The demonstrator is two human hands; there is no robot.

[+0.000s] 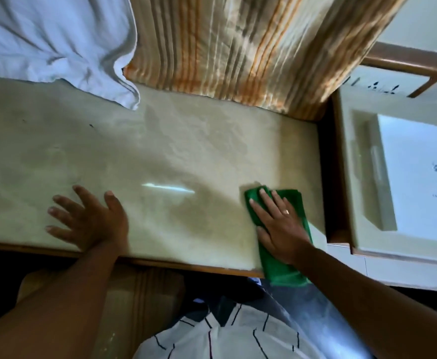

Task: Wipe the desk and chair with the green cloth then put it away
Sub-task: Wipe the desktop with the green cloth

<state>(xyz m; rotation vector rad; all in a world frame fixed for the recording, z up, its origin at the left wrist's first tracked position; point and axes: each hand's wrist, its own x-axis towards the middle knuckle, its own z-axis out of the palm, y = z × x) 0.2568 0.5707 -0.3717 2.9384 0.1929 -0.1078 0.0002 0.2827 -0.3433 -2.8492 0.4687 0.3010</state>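
The desk [160,151] has a pale cream, glossy top with a wooden front edge. A folded green cloth [281,268] lies at the top's right front corner, its near end hanging over the edge. My right hand [279,224] presses flat on the cloth, fingers stretched out, a ring on one finger. My left hand [88,218] rests flat on the bare top at the left front, fingers spread, holding nothing. Under the desk edge a light wooden seat-like surface [139,301] shows, mostly hidden by my arms and shirt.
A striped orange-and-beige curtain [251,47] hangs down onto the back of the desk. White bedding [51,42] drapes over the back left corner. To the right stands a cream cabinet top [352,151] with a white sheet [419,172], separated by a dark gap.
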